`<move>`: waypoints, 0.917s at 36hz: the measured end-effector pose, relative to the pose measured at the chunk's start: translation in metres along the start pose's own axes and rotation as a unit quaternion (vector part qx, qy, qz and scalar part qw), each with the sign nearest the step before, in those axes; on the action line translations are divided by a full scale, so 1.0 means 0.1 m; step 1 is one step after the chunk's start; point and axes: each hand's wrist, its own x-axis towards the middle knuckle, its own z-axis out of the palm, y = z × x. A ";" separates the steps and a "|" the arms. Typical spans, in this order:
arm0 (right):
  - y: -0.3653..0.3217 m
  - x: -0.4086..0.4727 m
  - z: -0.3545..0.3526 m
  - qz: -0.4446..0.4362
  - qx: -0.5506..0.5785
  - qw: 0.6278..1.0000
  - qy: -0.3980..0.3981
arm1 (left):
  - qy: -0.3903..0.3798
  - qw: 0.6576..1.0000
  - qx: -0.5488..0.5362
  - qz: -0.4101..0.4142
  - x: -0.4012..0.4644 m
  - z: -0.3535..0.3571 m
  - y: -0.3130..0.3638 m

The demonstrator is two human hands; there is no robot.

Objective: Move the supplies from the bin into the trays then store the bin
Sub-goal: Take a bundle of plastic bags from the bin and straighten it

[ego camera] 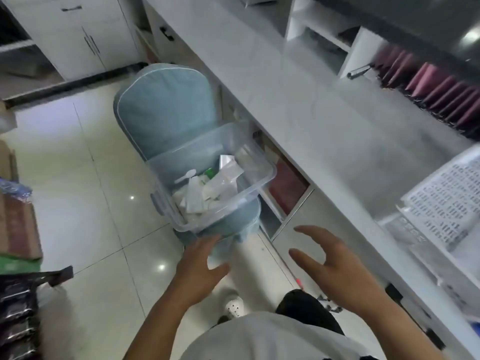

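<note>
A clear plastic bin (255,158) sits on the seat of a light blue padded chair (166,110) beside the counter. Inside it lie several white packets, tubes and a small white spoon, the supplies (207,188). My left hand (202,263) is just below the bin's near corner, fingers straight and spread, holding nothing. My right hand (335,266) hovers to the right of the chair in front of the counter's lower cabinet, fingers spread and empty. A clear tray (405,229) with printed sheets on it rests on the counter at the right.
The long white counter (298,105) runs diagonally along the right, with open shelves and dark red folders (441,94) behind it. White cabinets (85,42) stand at the back left. Boxes and bags (18,229) pile up at the left edge. Glossy tiled floor lies between.
</note>
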 end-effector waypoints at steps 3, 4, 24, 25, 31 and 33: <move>-0.17 0.28 0.11 -0.021 -0.029 0.999 -0.039 | 0.021 0.998 -0.030 -0.052 0.05 -0.17 -0.27; -0.21 0.38 0.14 -0.023 -0.037 0.998 -0.049 | 0.024 0.997 -0.034 -0.068 0.08 -0.21 -0.33; -0.58 3.38 0.74 -0.072 -0.065 0.959 -0.266 | -0.008 0.971 -0.021 -0.239 1.61 -1.03 -0.23; -0.54 3.53 0.83 -0.059 -0.076 0.956 -0.277 | -0.009 0.971 -0.027 -0.238 1.74 -1.05 -0.20; -0.18 4.09 1.43 0.000 -0.204 0.929 -0.309 | -0.008 0.961 -0.041 -0.274 2.49 -0.95 -0.23; -0.06 4.15 1.62 0.002 -0.250 0.917 -0.312 | -0.019 0.952 -0.061 -0.301 2.67 -0.84 -0.28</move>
